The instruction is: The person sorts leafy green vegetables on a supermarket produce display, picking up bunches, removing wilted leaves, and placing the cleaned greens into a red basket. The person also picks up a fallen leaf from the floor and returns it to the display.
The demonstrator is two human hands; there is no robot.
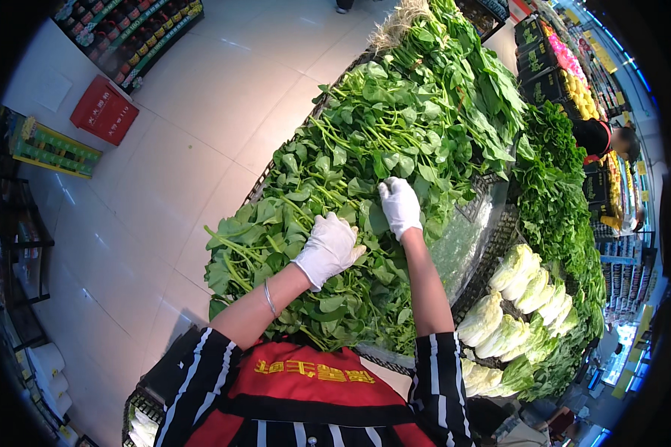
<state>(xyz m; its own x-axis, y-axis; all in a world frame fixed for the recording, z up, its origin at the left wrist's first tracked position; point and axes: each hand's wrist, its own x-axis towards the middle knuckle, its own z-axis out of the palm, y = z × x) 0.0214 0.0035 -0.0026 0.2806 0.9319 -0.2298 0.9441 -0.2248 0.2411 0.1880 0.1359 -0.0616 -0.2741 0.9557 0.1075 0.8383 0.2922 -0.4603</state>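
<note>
Both of my hands wear white gloves and work in a long heap of leafy greens [335, 160] with broad leaves and pale green stems. My left hand [329, 249] is closed on some of the greens near the heap's near part, its fingers curled and partly hidden among leaves. Slightly farther off and to the right, my right hand [400, 206] is bent into a grip at the leaves, its fingertips sunk into them. Bundled greens with pale roots [402, 22] lie at the far end of the heap.
Napa cabbages [514, 272] sit to the right, beside darker bunched greens [552, 179]. A black lattice edge [257, 182] borders the heap over the tiled floor [194, 156]. A red box [104, 110] stands at left. Another person [604, 139] is at far right near fruit crates.
</note>
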